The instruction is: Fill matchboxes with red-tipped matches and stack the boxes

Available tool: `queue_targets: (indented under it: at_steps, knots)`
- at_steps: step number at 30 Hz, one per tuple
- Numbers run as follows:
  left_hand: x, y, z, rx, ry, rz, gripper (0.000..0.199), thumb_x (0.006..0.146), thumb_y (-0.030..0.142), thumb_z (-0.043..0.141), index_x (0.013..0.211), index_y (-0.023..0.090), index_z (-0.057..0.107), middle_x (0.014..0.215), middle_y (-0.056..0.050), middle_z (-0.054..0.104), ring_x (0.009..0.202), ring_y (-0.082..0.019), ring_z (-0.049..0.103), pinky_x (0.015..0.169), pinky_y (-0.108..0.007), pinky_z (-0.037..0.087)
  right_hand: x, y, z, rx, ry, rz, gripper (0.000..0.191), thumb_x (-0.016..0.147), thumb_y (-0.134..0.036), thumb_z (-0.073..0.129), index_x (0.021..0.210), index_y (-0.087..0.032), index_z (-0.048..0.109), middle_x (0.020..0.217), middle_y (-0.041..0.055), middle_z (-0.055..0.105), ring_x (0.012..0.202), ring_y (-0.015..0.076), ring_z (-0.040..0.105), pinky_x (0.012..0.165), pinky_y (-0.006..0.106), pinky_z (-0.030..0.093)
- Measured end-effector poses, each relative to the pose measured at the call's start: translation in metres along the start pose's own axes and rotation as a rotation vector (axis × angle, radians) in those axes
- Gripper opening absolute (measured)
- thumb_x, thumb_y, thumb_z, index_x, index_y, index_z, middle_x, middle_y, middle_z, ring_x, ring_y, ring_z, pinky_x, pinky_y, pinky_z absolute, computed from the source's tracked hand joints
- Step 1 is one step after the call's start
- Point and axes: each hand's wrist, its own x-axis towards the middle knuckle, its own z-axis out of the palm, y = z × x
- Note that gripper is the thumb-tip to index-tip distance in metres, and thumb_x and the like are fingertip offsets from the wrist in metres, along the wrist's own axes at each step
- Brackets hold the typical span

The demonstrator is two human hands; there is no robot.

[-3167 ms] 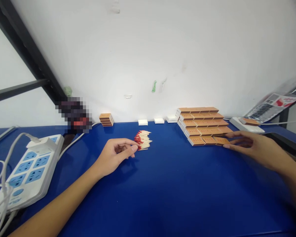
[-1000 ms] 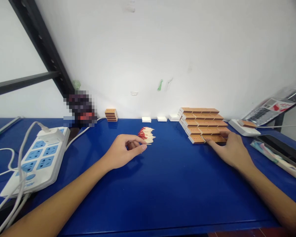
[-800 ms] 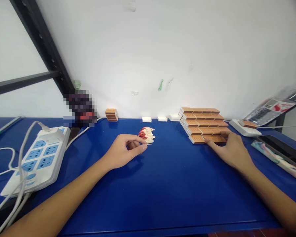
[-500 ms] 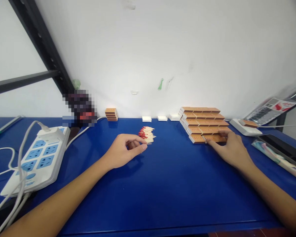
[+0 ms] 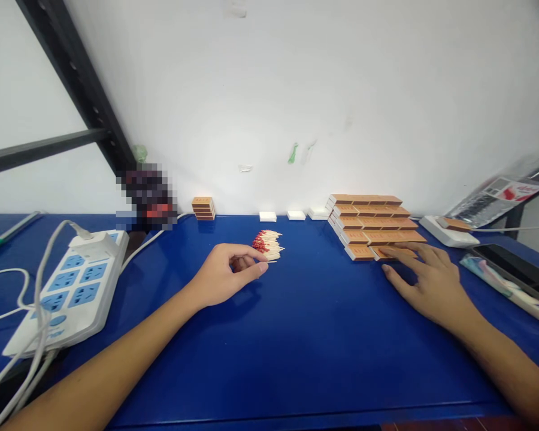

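Observation:
My left hand (image 5: 236, 272) rests beside a pile of red-tipped matches (image 5: 272, 239), its fingers curled and its thumb close against the forefinger. A single match (image 5: 272, 261) lies right at those fingertips; whether they pinch it is unclear. Over on the right, my right hand (image 5: 431, 278) is open, with fingers spread and some laid on a matchbox (image 5: 379, 254) in the front row. That box lies beside another matchbox (image 5: 359, 254), at the foot of a stepped stack of orange matchboxes (image 5: 371, 223). My fingers partly cover the front row's right end.
Along the wall stand a small matchbox stack (image 5: 203, 208) and several white pieces, one a white tray (image 5: 268, 216). A power strip (image 5: 72, 287) with cables lies left. At right are a white adapter (image 5: 447, 232) with a matchbox on it and a phone (image 5: 521, 269).
My right hand has loosened its grip on the front-row matchbox and shifted slightly right, its fingers spreading and the thumb coming off the box. My left hand has stayed put.

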Motion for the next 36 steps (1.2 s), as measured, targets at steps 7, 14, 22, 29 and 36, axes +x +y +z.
queue_targets:
  at_steps: [7, 14, 22, 29, 36]
  knots:
    - [0.000, 0.000, 0.000, 0.004, 0.009, 0.004, 0.033, 0.088, 0.044, 0.075, 0.102, 0.015, 0.081, 0.073, -0.003, 0.068, 0.061, -0.011, 0.050, 0.058, -0.024, 0.040, -0.014, -0.006, -0.014, -0.027, 0.051, -0.116, 0.033, 0.101, -0.048, 0.054, 0.108, -0.022, 0.072, 0.123, 0.0122, 0.071, 0.120, 0.0377, 0.061, 0.099, 0.057, 0.049]
    - [0.000, 0.000, -0.001, 0.005, 0.010, 0.011, 0.032, 0.088, 0.043, 0.075, 0.101, 0.015, 0.081, 0.072, -0.002, 0.067, 0.061, -0.010, 0.050, 0.058, -0.024, 0.040, -0.013, 0.004, -0.023, 0.173, -0.165, -0.100, 0.043, 0.096, -0.054, 0.056, 0.127, -0.026, 0.064, 0.119, 0.0147, 0.074, 0.113, 0.0418, 0.067, 0.092, 0.059, 0.054]
    - [-0.003, 0.002, 0.007, -0.090, -0.078, -0.007, 0.035, 0.093, 0.044, 0.073, 0.109, 0.014, 0.079, 0.078, -0.006, 0.075, 0.067, -0.014, 0.062, 0.063, -0.025, 0.047, 0.005, -0.091, -0.063, 0.435, -0.152, -0.126, 0.048, 0.098, -0.052, 0.066, 0.140, -0.031, 0.058, 0.125, 0.0103, 0.073, 0.109, 0.0334, 0.073, 0.091, 0.047, 0.062]
    - [0.002, -0.001, 0.002, -0.506, -0.197, -0.102, 0.051, 0.097, 0.053, 0.067, 0.131, 0.014, 0.068, 0.097, -0.012, 0.074, 0.079, -0.019, 0.070, 0.064, -0.028, 0.057, 0.071, -0.187, -0.049, 0.716, -0.193, -0.470, 0.043, 0.099, -0.037, 0.069, 0.139, -0.027, 0.057, 0.131, 0.0083, 0.071, 0.116, 0.0250, 0.070, 0.100, 0.043, 0.060]
    - [0.004, -0.006, 0.000, -0.594, -0.267, -0.129, 0.043, 0.099, 0.047, 0.068, 0.124, 0.012, 0.072, 0.100, -0.013, 0.073, 0.087, -0.020, 0.072, 0.073, -0.029, 0.059, 0.070, -0.197, -0.027, 0.814, -0.128, -0.427, 0.041, 0.097, -0.029, 0.072, 0.135, -0.026, 0.058, 0.127, 0.0075, 0.072, 0.114, 0.0236, 0.071, 0.099, 0.042, 0.060]
